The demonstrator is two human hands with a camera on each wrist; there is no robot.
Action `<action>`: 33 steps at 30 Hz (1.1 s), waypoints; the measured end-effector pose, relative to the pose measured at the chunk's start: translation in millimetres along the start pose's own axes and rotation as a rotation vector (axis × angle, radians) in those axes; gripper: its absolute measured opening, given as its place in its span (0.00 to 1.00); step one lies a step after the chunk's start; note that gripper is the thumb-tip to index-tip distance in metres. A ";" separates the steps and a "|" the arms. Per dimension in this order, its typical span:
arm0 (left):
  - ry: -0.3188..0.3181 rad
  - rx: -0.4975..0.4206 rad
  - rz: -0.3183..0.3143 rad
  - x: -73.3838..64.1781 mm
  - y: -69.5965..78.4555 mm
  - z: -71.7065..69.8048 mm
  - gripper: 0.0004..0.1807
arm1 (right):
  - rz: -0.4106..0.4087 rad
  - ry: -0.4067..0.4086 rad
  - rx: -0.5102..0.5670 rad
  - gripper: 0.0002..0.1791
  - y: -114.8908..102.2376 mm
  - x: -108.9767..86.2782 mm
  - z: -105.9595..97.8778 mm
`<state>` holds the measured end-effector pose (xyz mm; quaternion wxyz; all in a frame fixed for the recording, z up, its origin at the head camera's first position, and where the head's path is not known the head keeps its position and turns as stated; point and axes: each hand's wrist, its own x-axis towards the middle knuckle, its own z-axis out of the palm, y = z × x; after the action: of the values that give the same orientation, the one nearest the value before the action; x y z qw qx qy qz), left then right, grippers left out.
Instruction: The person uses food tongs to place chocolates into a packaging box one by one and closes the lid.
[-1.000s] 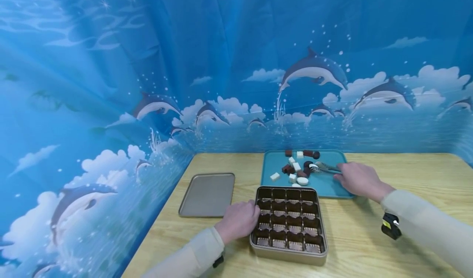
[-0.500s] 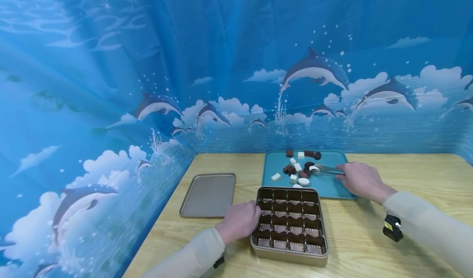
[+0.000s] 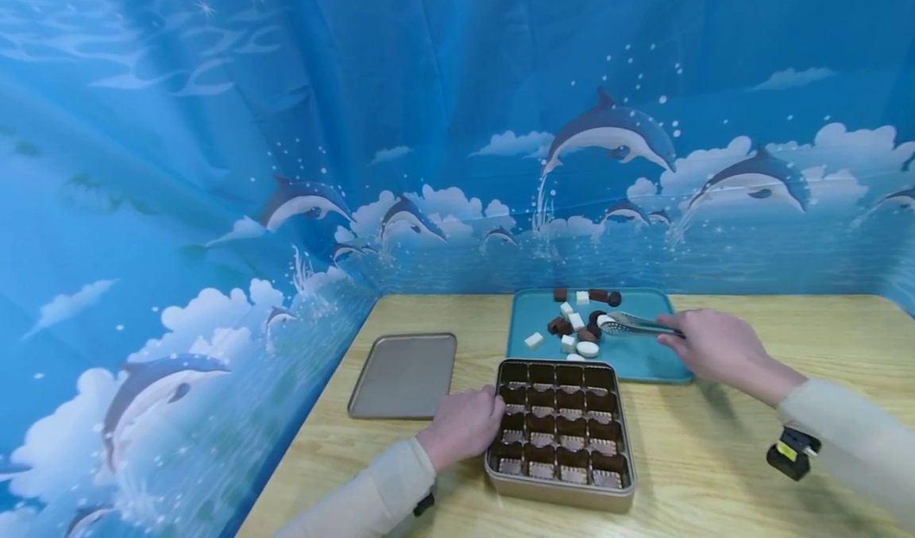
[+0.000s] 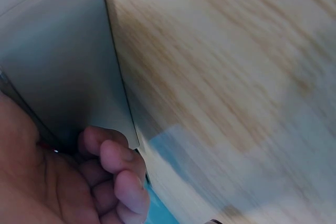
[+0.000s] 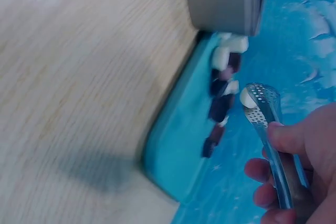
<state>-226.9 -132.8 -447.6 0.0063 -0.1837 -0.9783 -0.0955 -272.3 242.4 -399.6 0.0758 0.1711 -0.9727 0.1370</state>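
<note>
My left hand (image 3: 463, 423) grips the left wall of a bronze metal tin (image 3: 561, 494). A dark brown plastic insert (image 3: 569, 427) divides the tin into several compartments, with nothing in them. In the left wrist view, the fingers (image 4: 123, 156) curl beside the tin's wall; the thumb is hidden. My right hand (image 3: 725, 347) holds metal tongs (image 5: 278, 150) with perforated tips. Between those tips sits a white rounded chocolate (image 5: 247, 98), raised above the teal tray (image 3: 646, 355). White and brown chocolates (image 3: 568, 327) lie scattered over the tray's left half.
A flat bronze lid (image 3: 403, 375) lies on the wooden table (image 3: 801, 339), left of the tin. The tray stands behind the tin, close to a blue dolphin-print curtain (image 3: 457, 125) that hangs along the back and left.
The tongs and right hand have risen a little, and the white chocolate has come up between the tips. The right forearm has shifted rightward. My left hand and the tin have stayed put.
</note>
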 end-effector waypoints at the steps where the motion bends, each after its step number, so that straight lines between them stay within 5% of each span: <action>1: 0.001 0.000 0.000 0.3 0.4 0.1 0.21 | -0.003 -0.001 0.004 0.24 -1.9 -3.5 -3.2; 15: -0.012 -0.023 -0.015 -1.5 -1.9 -1.3 0.21 | -0.103 -0.003 0.041 0.21 -47.9 -44.4 -24.0; 33: 0.008 -0.020 0.017 -0.7 -1.1 0.9 0.21 | -0.070 -0.033 0.027 0.21 -52.6 -48.2 -16.1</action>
<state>-226.7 -133.9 -448.8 0.0093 -0.1916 -0.9757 -0.1058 -207.3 214.6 -381.0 0.0621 0.2083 -0.9653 0.1447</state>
